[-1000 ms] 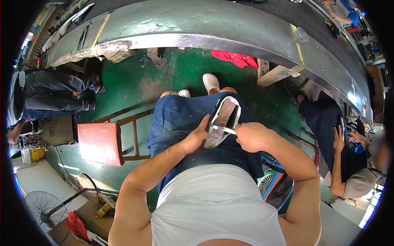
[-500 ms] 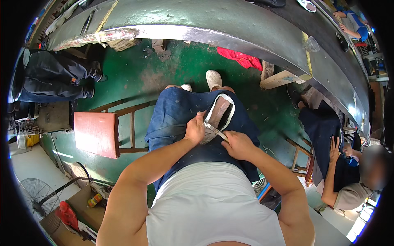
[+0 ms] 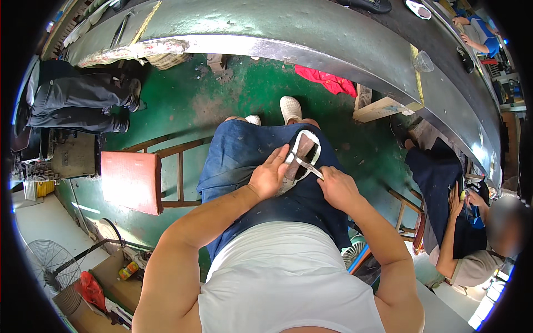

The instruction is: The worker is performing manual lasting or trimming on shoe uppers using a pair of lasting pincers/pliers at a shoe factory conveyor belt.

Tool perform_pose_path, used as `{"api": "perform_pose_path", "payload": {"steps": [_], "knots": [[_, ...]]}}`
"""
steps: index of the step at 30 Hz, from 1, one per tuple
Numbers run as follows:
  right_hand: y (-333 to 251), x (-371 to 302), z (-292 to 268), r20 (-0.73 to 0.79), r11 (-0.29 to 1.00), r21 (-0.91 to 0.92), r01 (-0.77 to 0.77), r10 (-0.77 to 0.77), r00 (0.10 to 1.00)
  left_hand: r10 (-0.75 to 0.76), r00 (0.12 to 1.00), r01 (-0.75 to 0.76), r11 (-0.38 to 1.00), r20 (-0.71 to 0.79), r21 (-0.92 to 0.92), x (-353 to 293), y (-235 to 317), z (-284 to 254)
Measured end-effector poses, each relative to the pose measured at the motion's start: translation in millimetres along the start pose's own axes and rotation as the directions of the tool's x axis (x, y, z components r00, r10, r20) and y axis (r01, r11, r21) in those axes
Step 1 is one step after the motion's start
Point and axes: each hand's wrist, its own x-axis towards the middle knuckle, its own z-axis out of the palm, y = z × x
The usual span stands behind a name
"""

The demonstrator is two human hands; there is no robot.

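Observation:
An unfinished shoe (image 3: 305, 149) lies bottom up across my lap, on a blue apron (image 3: 227, 150). A white edge folds around its brown-grey underside, with dark material inside the rim. My left hand (image 3: 268, 176) grips the shoe along its left side, fingers stretched along the rim and closed against it. In my right hand (image 3: 340, 188) is a slim metal pincer-like tool (image 3: 307, 165), held by its handle from the right. Its head rests at the shoe's left rim, by my left fingertips. The shoe's near end is partly covered by my left hand.
A long dark workbench (image 3: 244, 30) curves across the far side. A stool with a pinkish seat (image 3: 131, 182) stands at left. Red cloth (image 3: 326, 79) lies on the green floor. A co-worker (image 3: 466, 244) sits at right; another person's legs (image 3: 83, 102) show at left.
My right hand and the metal tool have moved up and right along the shoe. My left hand has shifted slightly up, its fingers straighter. The shoe has turned a little.

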Motion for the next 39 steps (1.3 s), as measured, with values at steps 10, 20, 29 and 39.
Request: {"api": "perform_pose_path", "payload": {"steps": [10,20,29,39], "knots": [[30.0,5.2,-38.2,0.227,0.973,0.223,-0.064,0.012,0.974,0.013,0.948,-0.068,0.984,0.318,0.165,15.6,14.2,-16.9],[7.5,25.3,-1.5,-0.125,0.966,0.258,-0.010,0.043,0.991,0.043,0.906,-0.169,0.949,0.420,0.268,22.1,30.4,-26.7],[0.0,14.1,-16.7,0.051,0.962,0.264,-0.074,0.063,0.997,-0.318,0.886,0.373,0.921,0.336,-0.112,-13.8,21.4,-20.3],[-35.5,-6.5,-1.1,0.061,0.956,0.293,-0.002,-0.017,0.998,-0.191,0.897,0.278,0.945,0.400,-0.171,-10.9,9.1,-29.6]]}}
